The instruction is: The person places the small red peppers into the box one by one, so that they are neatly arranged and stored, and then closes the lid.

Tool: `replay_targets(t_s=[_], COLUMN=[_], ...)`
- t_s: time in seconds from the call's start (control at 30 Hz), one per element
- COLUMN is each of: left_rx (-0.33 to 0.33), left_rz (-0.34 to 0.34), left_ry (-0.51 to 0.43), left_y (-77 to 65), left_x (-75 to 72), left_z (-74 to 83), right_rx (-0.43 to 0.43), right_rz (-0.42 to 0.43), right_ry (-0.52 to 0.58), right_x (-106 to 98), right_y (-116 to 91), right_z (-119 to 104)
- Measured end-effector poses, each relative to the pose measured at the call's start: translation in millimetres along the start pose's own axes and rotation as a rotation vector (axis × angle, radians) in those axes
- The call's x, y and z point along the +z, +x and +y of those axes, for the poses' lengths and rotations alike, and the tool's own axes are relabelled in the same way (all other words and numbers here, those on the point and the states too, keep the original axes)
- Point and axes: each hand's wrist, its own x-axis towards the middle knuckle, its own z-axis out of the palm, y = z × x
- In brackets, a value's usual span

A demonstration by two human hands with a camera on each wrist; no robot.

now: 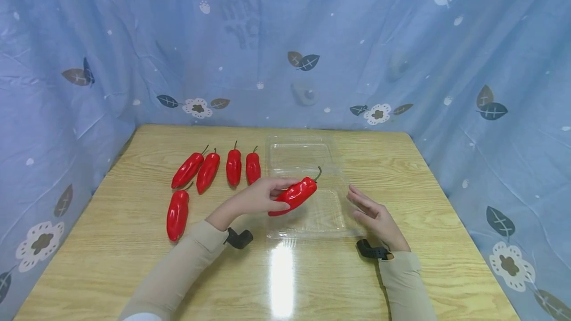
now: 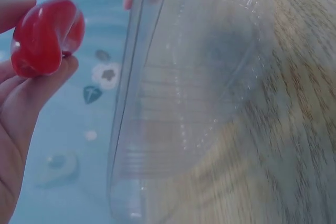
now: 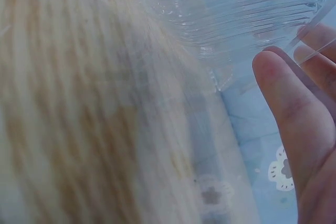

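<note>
My left hand grips a glossy red pepper between thumb and fingers, its dark stem pointing up and away to the right. In the head view this pepper overlaps a clear plastic clamshell box; the left wrist view has the pepper level with the box's upper rim, seen end-on. At the box's right side is my right hand, fingers fairly straight. Its thumb and fingertips appear right at the clear rim in the right wrist view.
Several more red peppers lie left of the box: a row at the back, including one pepper, and a single pepper nearer the front. The box's lid lies folded back. A blue patterned curtain surrounds the wooden table.
</note>
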Motion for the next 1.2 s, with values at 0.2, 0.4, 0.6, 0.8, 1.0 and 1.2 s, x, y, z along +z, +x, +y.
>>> replay_targets(t_s=[0.2, 0.4, 0.6, 0.8, 1.0, 1.2], left_rx=[0.011, 0.020, 0.016, 0.011, -0.002, -0.019], left_rz=[-0.088, -0.163, -0.228, -0.298, -0.333, -0.363], left_ry=[0.033, 0.094, 0.164, 0.209, 0.257, 0.271], left_y=[11.9, 21.3, 28.2, 31.5, 32.9, 34.8], left_x=[4.3, 8.8, 15.9, 24.2, 28.8, 31.9], left_z=[-0.5, 0.5, 3.7, 5.6, 3.5, 3.0], right_rx=[-0.017, -0.008, -0.014, -0.006, -0.003, 0.003], right_rz=[0.002, 0.007, 0.005, 0.014, 0.017, 0.020], right_ry=[0.004, 0.022, 0.020, -0.010, -0.028, -0.033], right_x=[1, 0, 0, 1, 3, 2], right_y=[1, 2, 2, 0, -3, -3], right_z=[2, 2, 3, 4, 4, 3])
